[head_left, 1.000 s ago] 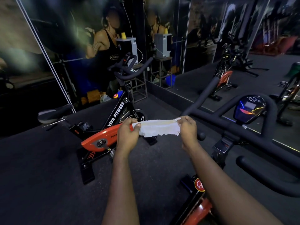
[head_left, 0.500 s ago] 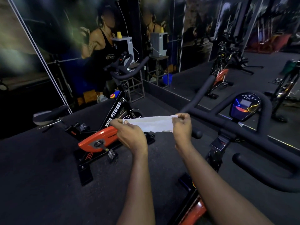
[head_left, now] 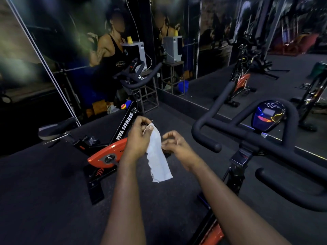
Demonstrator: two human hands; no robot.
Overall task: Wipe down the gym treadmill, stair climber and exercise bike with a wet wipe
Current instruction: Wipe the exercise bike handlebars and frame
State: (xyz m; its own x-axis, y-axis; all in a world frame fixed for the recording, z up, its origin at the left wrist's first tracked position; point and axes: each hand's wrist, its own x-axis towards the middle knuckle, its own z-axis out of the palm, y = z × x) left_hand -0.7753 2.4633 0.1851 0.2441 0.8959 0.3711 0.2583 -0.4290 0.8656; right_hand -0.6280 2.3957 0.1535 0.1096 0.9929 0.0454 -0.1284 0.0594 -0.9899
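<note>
A white wet wipe (head_left: 158,161) hangs down in front of me, creased and long. My left hand (head_left: 139,138) pinches its top corner between thumb and fingers. Just right of the wipe, my right hand (head_left: 178,147) hovers with loosely curled fingers and holds nothing. The exercise bike closest to me is at the right: its black handlebars (head_left: 265,138) and a blue-lit console (head_left: 268,117) are level with my hands, and its orange frame (head_left: 212,234) shows at the bottom edge.
A second bike (head_left: 106,154), orange and black and marked VIVA FITNESS, stands to the left behind my hands, saddle (head_left: 54,128) at far left. Mirrors line the back wall. A metal stand (head_left: 148,98) and a blue bucket (head_left: 183,85) sit near the corner. Dark mat floor all around.
Both hands held the wipe stretched flat between them. My right hand has let go, and the wipe now hangs from my left hand, which has risen a little.
</note>
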